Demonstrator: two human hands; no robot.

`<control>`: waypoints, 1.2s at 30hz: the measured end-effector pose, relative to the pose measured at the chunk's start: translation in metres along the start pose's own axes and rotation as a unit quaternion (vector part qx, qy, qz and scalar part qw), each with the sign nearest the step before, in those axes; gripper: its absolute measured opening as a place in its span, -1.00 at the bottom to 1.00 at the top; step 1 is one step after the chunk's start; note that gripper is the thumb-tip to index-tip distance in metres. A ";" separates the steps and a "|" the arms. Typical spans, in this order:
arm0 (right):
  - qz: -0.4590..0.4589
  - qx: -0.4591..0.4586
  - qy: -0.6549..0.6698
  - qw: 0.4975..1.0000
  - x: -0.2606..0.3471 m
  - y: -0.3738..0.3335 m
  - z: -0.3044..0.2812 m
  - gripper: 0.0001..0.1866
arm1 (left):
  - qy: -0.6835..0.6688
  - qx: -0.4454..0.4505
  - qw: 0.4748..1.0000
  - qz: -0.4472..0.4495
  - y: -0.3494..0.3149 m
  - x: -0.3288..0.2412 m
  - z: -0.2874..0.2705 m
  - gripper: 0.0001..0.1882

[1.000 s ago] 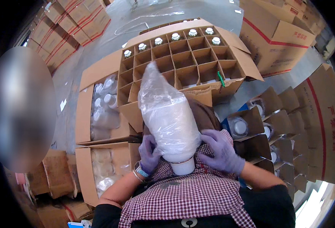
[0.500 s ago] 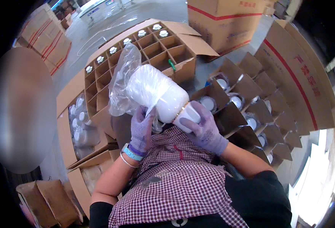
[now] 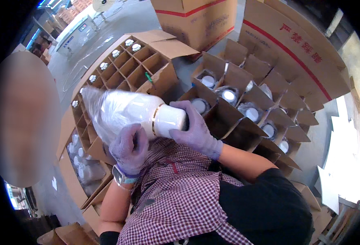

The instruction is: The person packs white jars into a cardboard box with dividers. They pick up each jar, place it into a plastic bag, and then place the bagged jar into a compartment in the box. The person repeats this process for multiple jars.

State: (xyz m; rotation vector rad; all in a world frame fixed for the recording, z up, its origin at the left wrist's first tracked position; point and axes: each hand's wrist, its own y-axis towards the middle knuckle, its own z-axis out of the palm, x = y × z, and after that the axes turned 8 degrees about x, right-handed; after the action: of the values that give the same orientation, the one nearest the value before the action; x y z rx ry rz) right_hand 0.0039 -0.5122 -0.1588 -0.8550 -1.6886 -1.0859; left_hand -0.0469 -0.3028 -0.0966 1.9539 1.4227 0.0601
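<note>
A white bottle with a gold band and a white cap lies nearly level above my lap, cap end to the right. Clear plastic film wraps its body and trails off the left end. My right hand, in a light purple glove, grips the cap end, thumb below and fingers over the top. Below the bottle's body, my gloved left hand is curled with thumb and fingertips together against the film; whether it pinches any film is hidden.
Ahead on the left stands a divided carton with white-topped bottles in some cells. To the right, another divided carton holds film-wrapped, white-capped items. An open carton of wrapped white pieces sits at lower left. Tall cartons stand behind.
The bottle has swung from slanting to nearly level and moved left with my right hand. My left hand has shifted left and down, and its fingers have curled in. The view has turned right.
</note>
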 end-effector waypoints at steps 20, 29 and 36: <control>0.260 -0.226 0.391 0.854 -0.018 -0.152 -0.130 -0.37 | -0.215 0.170 0.962 0.000 -0.001 0.014 -0.051 -0.66; 0.433 -0.324 0.297 0.787 -0.104 -0.112 -0.128 -0.55 | -0.158 0.126 0.966 -0.164 -0.082 0.094 -0.067 -0.61; 0.432 -0.219 0.144 0.863 -0.045 -0.069 -0.112 -0.66 | -0.239 -0.058 0.896 -0.370 -0.200 0.212 -0.073 -0.65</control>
State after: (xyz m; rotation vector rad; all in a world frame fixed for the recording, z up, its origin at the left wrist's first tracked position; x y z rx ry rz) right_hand -0.0056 -0.6443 -0.2006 -1.4618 -0.6443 -0.8812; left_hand -0.1573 -0.0566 -0.2288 1.1082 1.6607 -0.6257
